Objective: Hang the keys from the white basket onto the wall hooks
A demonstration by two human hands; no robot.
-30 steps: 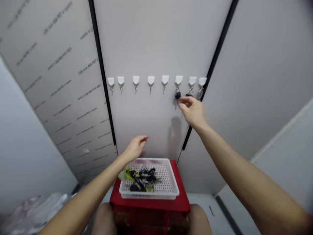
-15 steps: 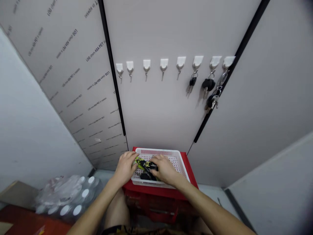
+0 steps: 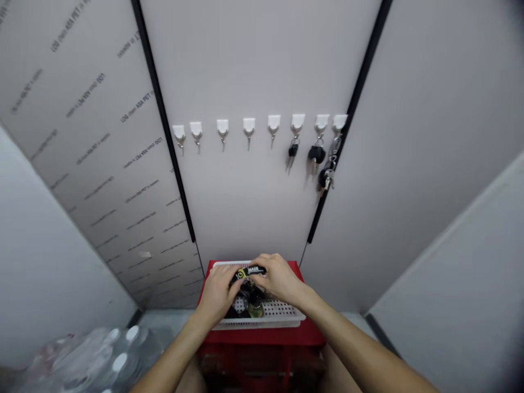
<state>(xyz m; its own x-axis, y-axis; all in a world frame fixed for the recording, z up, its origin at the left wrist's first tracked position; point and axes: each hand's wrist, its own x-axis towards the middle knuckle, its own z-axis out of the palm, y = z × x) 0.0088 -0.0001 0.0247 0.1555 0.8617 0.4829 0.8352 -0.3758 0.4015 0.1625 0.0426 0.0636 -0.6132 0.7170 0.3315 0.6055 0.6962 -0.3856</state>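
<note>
A black strap with yellow and white lettering, like a lanyard [image 3: 254, 270], runs between my two hands above a white plastic basket [image 3: 282, 311]. My left hand [image 3: 220, 289] pinches its left end between thumb and fingers. The right end is in the grip of my right hand [image 3: 278, 278], its fingers curled over the top. Dark, partly shiny pieces [image 3: 250, 292] show just below the strap, too unclear to name. A yellow-green piece [image 3: 256, 310] is near the basket's front wall.
Beneath the basket is a red surface [image 3: 262, 336]. White hooks [image 3: 249, 125] line the wall ahead; bunches of keys [image 3: 316, 155] hang from the three rightmost. Wrapped bottles with white caps [image 3: 120, 361] stand at lower left. Black strips [image 3: 164, 117] run along the wall panels.
Both hands have come closer together and now hold the strap up between them, with its lettering turned. The view has shifted, so the hooks appear further left and lower.
</note>
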